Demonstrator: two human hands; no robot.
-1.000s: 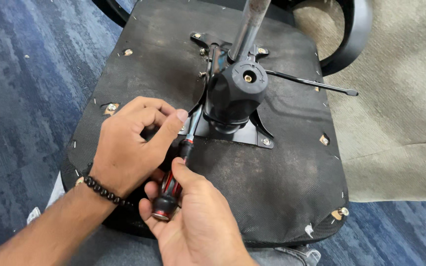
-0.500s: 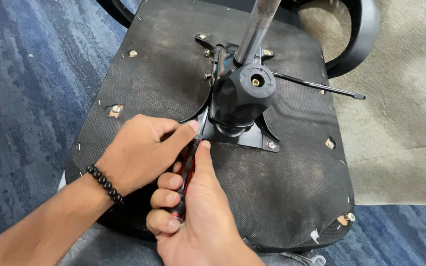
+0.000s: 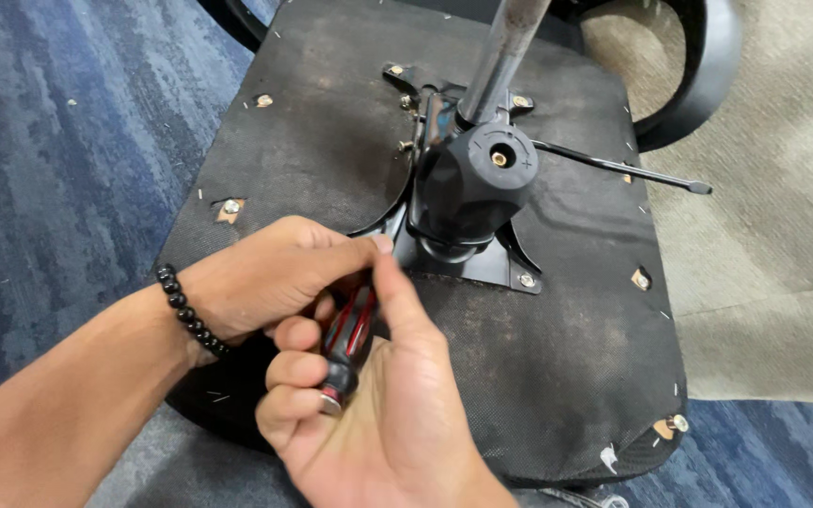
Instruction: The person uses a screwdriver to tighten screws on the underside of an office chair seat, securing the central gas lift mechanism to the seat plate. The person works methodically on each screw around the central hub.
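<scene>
An office chair seat [image 3: 566, 376] lies upside down, its black fabric underside facing me. A black metal tilt mechanism [image 3: 468, 193] with a round knob is bolted at its middle, and a steel column [image 3: 510, 47] rises from it. My right hand [image 3: 378, 414] grips the red and black handle of a screwdriver [image 3: 348, 334], which points at the near left corner of the mechanism's plate. My left hand [image 3: 275, 277], with a black bead bracelet on the wrist, pinches around the shaft near the tip and hides the tip and the bolt there.
A thin black lever [image 3: 623, 169] sticks out to the right of the mechanism. A bolt [image 3: 526, 279] shows at the plate's near right corner. A black armrest loop [image 3: 708, 66] curves at the top right. Blue carpet [image 3: 58, 169] lies left, beige carpet [image 3: 783, 263] right.
My view has drifted slightly, and both hands have stayed at the plate's corner. My right hand has regripped the handle, its thumb now stretched up beside the shaft.
</scene>
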